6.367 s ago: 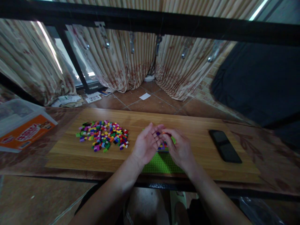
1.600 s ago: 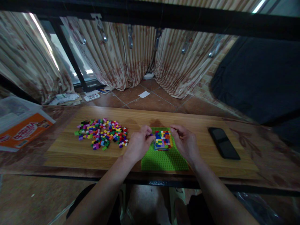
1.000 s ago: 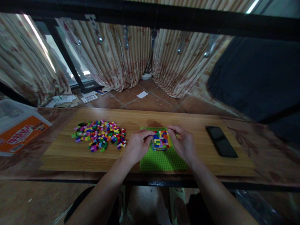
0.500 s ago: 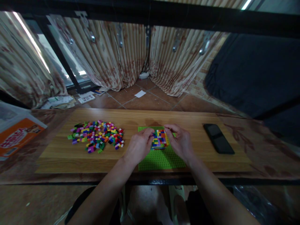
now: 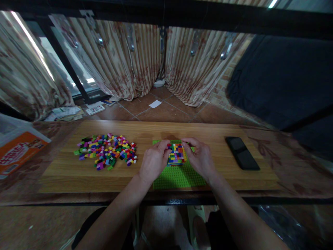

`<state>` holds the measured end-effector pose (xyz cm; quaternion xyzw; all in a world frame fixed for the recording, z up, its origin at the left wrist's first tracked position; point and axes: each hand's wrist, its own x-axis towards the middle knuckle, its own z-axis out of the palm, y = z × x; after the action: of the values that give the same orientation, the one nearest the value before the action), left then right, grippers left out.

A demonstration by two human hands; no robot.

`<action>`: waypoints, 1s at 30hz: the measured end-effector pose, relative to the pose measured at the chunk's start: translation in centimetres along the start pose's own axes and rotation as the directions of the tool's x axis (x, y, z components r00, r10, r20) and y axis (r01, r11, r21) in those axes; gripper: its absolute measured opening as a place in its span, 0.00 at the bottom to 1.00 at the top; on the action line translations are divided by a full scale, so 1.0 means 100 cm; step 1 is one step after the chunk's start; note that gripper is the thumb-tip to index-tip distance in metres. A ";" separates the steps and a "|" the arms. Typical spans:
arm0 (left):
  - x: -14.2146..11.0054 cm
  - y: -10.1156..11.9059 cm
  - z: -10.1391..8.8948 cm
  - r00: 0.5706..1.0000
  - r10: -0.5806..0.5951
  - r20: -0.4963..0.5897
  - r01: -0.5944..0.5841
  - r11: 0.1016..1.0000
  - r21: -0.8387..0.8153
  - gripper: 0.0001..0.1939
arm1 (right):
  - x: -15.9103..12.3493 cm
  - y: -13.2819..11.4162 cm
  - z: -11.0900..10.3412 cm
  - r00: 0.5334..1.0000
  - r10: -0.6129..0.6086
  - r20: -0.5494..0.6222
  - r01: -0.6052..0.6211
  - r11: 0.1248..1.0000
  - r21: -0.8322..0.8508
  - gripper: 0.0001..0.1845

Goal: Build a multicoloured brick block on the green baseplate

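A block built of many-coloured toy bricks [image 5: 177, 154] sits on the far part of a green studded baseplate [image 5: 179, 178]. My left hand [image 5: 154, 159] is at its left side, thumb and forefinger pinched together by the far left corner. Whatever lies between those fingertips is too small and covered to make out. On the opposite side, my right hand [image 5: 201, 156] has its thumb and forefinger against the far right corner of the block, steadying it. Both hands partly cover the block's edges.
Loose coloured bricks [image 5: 106, 151] lie in a spread pile on the wooden board [image 5: 85, 180], left of the baseplate. A black phone [image 5: 242, 153] rests on the right. An orange-labelled box [image 5: 20, 149] stands at the far left. Striped curtains [image 5: 140, 62] hang beyond.
My left fingertips have shifted slightly towards the far edge of the block, showing a little more of its left side. My right hand stays nearly still.
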<state>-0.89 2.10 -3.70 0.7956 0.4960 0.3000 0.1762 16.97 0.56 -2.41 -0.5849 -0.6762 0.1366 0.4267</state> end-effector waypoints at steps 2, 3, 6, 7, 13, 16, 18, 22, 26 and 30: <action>0.000 0.000 0.001 1.000 -0.016 -0.011 0.016 1.000 0.008 0.16 | 0.000 0.001 0.000 1.000 0.005 0.000 -0.005 1.000 -0.008 0.12; 0.000 -0.001 0.001 1.000 -0.030 -0.010 0.030 0.999 0.012 0.16 | 0.000 0.001 0.000 1.000 0.005 0.000 -0.005 1.000 -0.010 0.12; 0.000 0.000 0.001 0.996 -0.092 -0.006 0.091 0.996 -0.018 0.17 | 0.001 0.001 0.000 1.000 0.004 0.004 -0.004 1.000 -0.011 0.12; 0.001 0.000 0.002 0.993 -0.115 -0.006 0.114 0.992 -0.049 0.17 | 0.001 0.001 0.000 1.000 0.005 0.002 -0.005 1.000 -0.009 0.12; 0.009 -0.002 0.005 0.973 -0.229 0.031 0.229 0.935 -0.272 0.16 | 0.000 0.000 0.000 1.000 0.019 0.010 -0.019 1.000 -0.009 0.12; 0.012 -0.005 0.005 0.969 -0.240 0.060 0.246 0.903 -0.351 0.16 | 0.000 0.000 0.001 0.999 0.027 0.029 -0.027 1.000 -0.003 0.12; 0.013 -0.007 0.005 0.968 -0.237 0.078 0.249 0.889 -0.385 0.17 | -0.001 0.000 0.002 0.998 0.030 0.046 -0.030 1.000 -0.001 0.12; 0.011 -0.009 0.006 0.965 -0.231 0.121 0.261 0.858 -0.442 0.19 | -0.001 0.002 0.003 0.998 0.020 0.057 -0.019 1.000 -0.015 0.12; 0.010 -0.013 0.007 0.959 -0.234 0.159 0.283 0.796 -0.535 0.20 | -0.001 0.004 0.003 0.998 0.011 0.059 -0.009 1.000 -0.024 0.11; 0.012 -0.016 0.005 0.946 -0.249 0.206 0.323 0.719 -0.616 0.15 | -0.001 0.002 0.002 0.998 0.009 0.061 -0.008 1.000 -0.027 0.11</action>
<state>-1.29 3.88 -4.63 0.6157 0.4698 0.3766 0.5083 17.03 0.62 -2.70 -0.5890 -0.6881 0.1473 0.3974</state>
